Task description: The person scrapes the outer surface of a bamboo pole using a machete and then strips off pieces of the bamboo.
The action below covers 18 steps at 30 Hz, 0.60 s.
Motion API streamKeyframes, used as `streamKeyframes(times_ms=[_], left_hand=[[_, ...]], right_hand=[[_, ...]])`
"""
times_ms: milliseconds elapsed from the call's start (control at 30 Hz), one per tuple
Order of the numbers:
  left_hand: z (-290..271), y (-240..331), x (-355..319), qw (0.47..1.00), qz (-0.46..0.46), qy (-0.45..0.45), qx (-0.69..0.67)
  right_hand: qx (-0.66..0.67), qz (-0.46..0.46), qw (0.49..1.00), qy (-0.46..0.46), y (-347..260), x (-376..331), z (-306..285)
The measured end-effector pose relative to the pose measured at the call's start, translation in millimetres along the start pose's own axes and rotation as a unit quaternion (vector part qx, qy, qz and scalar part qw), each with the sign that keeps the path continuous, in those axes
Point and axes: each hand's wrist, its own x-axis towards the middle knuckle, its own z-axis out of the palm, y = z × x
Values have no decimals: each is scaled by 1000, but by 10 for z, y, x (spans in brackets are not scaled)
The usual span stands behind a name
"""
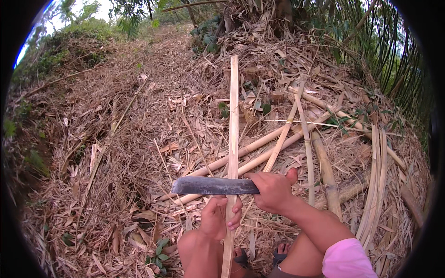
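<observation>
My left hand (219,217) is closed round the lower part of a long pale bamboo strip (233,116), which points away from me. My right hand (273,190) grips a machete (213,186) with a wide dark blade; its handle is mostly hidden in my fist, and a reddish-brown end shows past the hand. The blade lies crosswise over the strip, just beyond my left fingers, with its tip to the left. Whether the edge bites into the strip, I cannot tell.
Several bamboo poles (296,137) lie crossed on the leaf-littered ground ahead right. Split strips (374,185) are bunched at the right. My sandalled feet (279,254) are below. A bamboo clump (394,51) stands far right, and a leafy green seedling (160,255) grows near left.
</observation>
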Motion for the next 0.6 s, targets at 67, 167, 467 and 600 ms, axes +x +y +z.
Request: streamKeyframes(times_ms=[67,167,467,600], left_hand=[[40,-8,27,1000,-4,12,18],[129,-22,6,993,-22,75,85],[-63,-61,-133,978,-4,147,145],[-47,-56,-87,978,-38,174,108]], right_hand=[[36,39,998,-16,-6,21,-14],[67,26,997,-42,-49,128,-144],[63,-81,993,-59,22,290,64],[26,-52,997,-44,33,228,217]])
